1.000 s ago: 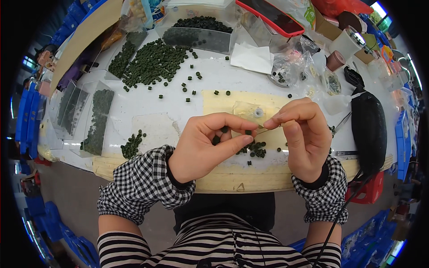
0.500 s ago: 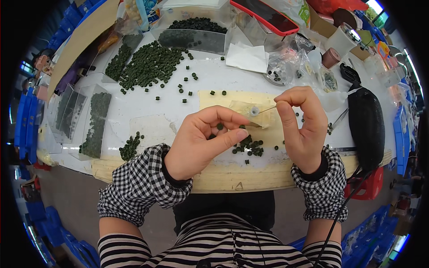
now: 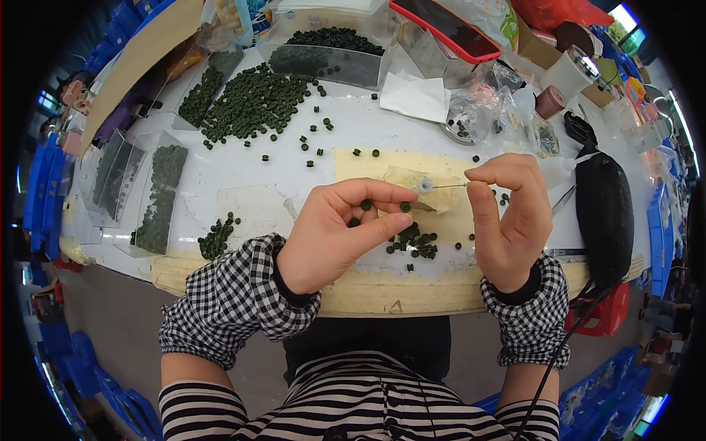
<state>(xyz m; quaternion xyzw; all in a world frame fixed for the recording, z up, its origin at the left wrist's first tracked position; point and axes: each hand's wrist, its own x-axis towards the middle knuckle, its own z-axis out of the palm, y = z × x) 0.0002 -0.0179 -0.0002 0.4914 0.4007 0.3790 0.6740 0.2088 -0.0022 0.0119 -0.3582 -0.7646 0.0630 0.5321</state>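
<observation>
Broadly, a white tabletop (image 3: 272,173) with a worn wooden front edge (image 3: 338,298) spans the view above a grey floor (image 3: 125,316), with blue bins (image 3: 45,191) at nine o'clock and a red stool (image 3: 607,309) near four. Counting from the left hand (image 3: 323,231), a broad pile of dark green pieces (image 3: 254,106) lies at eleven o'clock, a clear bin (image 3: 323,67) at twelve and a red-cased phone (image 3: 452,31) at one. A black pouch (image 3: 604,220) sits at three o'clock from the right hand (image 3: 515,213). The left thumb and forefinger are pinched on one small green piece (image 3: 405,208); more pieces rest inside the curled fingers, and a loose cluster (image 3: 421,244) lies just below the pinch, towards six. At one o'clock from it, a whitish ring (image 3: 426,184) stands on a cream pad (image 3: 442,200). The right thumb and forefinger are closed on a thin needle (image 3: 451,186), pointing to nine, towards the ring.
</observation>
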